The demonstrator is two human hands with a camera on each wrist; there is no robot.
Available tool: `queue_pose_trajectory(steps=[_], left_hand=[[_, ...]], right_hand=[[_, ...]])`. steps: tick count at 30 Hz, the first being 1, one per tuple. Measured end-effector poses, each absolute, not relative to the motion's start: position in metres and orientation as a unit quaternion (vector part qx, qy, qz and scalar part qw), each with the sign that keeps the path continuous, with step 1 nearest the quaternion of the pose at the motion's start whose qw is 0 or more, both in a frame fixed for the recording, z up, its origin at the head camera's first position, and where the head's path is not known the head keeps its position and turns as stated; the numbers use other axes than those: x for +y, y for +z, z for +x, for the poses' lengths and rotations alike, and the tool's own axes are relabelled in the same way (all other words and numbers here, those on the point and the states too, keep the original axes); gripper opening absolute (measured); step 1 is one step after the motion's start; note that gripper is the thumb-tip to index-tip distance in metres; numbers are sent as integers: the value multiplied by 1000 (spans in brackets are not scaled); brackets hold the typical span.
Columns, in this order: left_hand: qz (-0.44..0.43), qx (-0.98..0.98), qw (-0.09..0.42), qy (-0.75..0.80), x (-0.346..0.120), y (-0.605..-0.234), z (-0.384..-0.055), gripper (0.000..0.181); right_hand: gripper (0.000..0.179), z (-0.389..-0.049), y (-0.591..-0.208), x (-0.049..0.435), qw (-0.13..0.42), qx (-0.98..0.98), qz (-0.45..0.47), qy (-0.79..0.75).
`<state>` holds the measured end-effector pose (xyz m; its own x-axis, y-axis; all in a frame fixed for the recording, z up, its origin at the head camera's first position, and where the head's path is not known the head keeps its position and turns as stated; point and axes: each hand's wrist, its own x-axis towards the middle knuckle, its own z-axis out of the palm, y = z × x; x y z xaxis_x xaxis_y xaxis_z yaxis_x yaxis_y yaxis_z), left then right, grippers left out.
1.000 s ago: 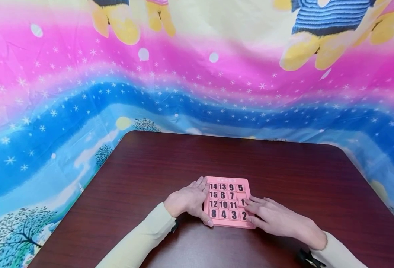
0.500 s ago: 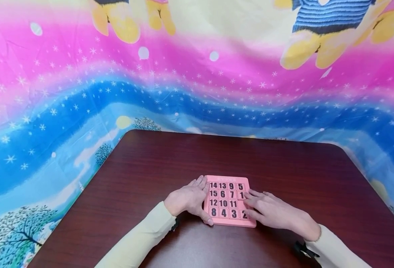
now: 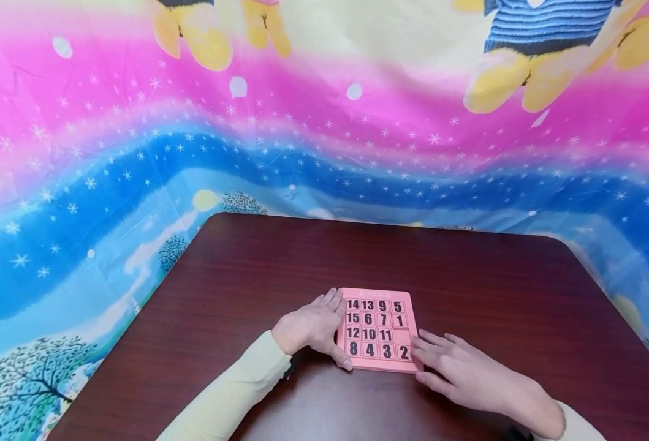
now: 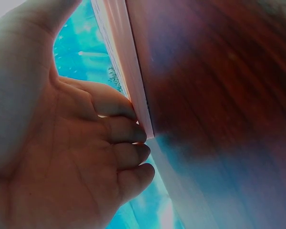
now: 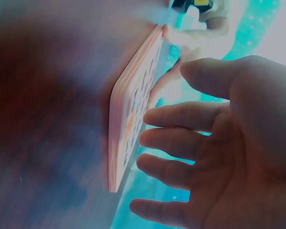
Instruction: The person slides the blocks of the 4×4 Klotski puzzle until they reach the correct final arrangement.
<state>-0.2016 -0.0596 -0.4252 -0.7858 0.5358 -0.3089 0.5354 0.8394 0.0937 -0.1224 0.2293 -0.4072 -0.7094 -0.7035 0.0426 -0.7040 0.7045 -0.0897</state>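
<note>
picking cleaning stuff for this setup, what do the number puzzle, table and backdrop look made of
Number puzzle: pink, smooth, perhaps plastic or painted wood; its even colour fits either. Table: wood or wood-look laminate, glossy; grain and a pale sheen show. Backdrop: smooth printed fabric, probably, given soft wrinkles.

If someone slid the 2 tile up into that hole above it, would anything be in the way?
Nothing visible is in the way. The 2 tile sits directly below the gap, and the right grip, at the right edge of the pink board, leaves that gap uncovered.
</note>
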Motion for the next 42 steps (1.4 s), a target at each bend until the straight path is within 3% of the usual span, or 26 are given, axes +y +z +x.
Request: queue_pose_trajectory(steps=[14, 25, 42], left_hand=[[291, 944, 157, -3, -61, -425, -201, 131], [286, 945, 159, -3, -60, -423, -201, 131], [288, 944, 158, -6, -60, -424, -201, 130]], right_hand=[[51, -104, -412, 225, -2, -924, 381, 25], [49, -111, -419, 226, 25, -919, 394, 13], [46, -128, -420, 221, 17, -925, 378, 10]])
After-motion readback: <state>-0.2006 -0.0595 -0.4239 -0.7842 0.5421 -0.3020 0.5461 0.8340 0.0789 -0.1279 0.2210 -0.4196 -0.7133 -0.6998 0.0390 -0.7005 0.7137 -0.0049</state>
